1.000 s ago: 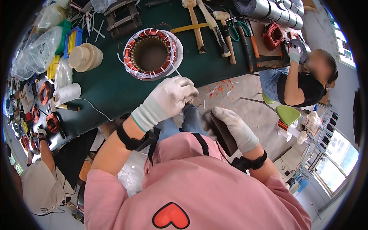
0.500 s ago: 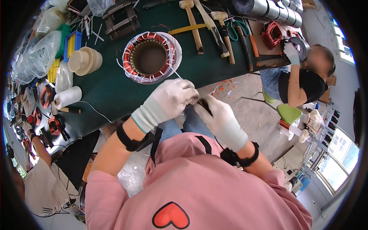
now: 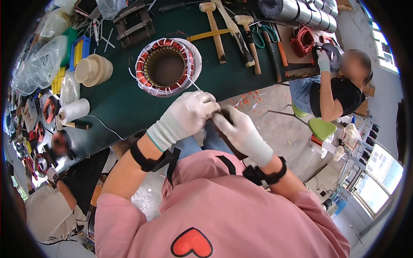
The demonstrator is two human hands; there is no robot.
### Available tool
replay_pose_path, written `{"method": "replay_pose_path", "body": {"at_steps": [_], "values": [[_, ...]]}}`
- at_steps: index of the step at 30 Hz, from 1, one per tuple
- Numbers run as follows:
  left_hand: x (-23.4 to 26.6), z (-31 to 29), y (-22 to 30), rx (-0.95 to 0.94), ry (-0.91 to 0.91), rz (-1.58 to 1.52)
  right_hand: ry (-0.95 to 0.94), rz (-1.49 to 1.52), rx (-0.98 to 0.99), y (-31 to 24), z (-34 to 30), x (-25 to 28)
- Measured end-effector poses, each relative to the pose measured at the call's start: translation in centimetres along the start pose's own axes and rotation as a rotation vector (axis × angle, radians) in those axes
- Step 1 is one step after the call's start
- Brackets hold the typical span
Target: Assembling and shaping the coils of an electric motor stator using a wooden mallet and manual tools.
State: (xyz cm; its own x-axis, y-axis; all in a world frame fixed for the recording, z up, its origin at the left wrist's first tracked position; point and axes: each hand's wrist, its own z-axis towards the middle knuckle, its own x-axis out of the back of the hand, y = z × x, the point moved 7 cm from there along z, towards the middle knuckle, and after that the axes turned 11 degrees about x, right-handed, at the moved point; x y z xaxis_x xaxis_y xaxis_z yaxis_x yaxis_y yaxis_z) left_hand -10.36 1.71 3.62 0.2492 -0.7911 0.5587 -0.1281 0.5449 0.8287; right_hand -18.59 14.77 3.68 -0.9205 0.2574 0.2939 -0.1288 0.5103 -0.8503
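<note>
My gloved left hand (image 3: 191,112) is closed at the table's front edge, its fingertips pinched against those of my right hand; what they grip is hidden. A white cord (image 3: 194,85) runs from the wound motor stator (image 3: 186,64) down to the back of this hand. My gloved right hand (image 3: 243,131) is closed around a long dark brown strip-like thing (image 3: 231,145), which slants down toward my waist. The stator lies on the green table with its round bore facing up, red copper windings laced in white cord around the rim.
Mallets (image 3: 213,32), teal-handled scissors (image 3: 260,36) and long-handled tools lie at the back right. A cream stepped cylinder (image 3: 94,71) and a white thread spool (image 3: 75,109) are at left. One co-worker (image 3: 337,92) sits at right, another (image 3: 51,210) at lower left.
The dark brown strip now shows below my right hand, where before only a dark bit showed between its fingers. Both hands stay close together. The lower-left co-worker's arm has shifted.
</note>
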Motion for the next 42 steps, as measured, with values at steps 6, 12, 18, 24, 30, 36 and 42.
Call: {"method": "replay_pose_path", "body": {"at_steps": [6,12,18,24,30,36,42], "values": [[0.3,-0.4,-0.1,0.007,-0.007,-0.011,-0.158,0.609,-0.391,1.6,-3.7,0.1],[0.7,-0.3,0.3,0.008,0.010,0.009,-0.127,0.951,-0.421,0.6,-2.7,-1.8],[0.3,-0.3,0.2,0.029,-0.018,-0.035,-0.097,1.272,-0.485,0.4,-1.9,-4.0],[0.5,-0.5,0.4,0.029,-0.033,-0.053,-0.118,1.283,-0.572,1.4,-4.6,-2.6],[0.7,-0.5,0.9,0.037,-0.017,-0.060,-0.117,1.157,-0.463,0.7,-3.2,-3.2],[0.0,-0.5,0.0,0.035,0.017,0.009,-0.069,0.856,-0.315,0.4,-1.9,-2.5],[-0.1,-0.7,0.2,0.031,-0.012,-0.012,-0.093,0.371,-0.151,1.1,-2.4,-0.4]]}}
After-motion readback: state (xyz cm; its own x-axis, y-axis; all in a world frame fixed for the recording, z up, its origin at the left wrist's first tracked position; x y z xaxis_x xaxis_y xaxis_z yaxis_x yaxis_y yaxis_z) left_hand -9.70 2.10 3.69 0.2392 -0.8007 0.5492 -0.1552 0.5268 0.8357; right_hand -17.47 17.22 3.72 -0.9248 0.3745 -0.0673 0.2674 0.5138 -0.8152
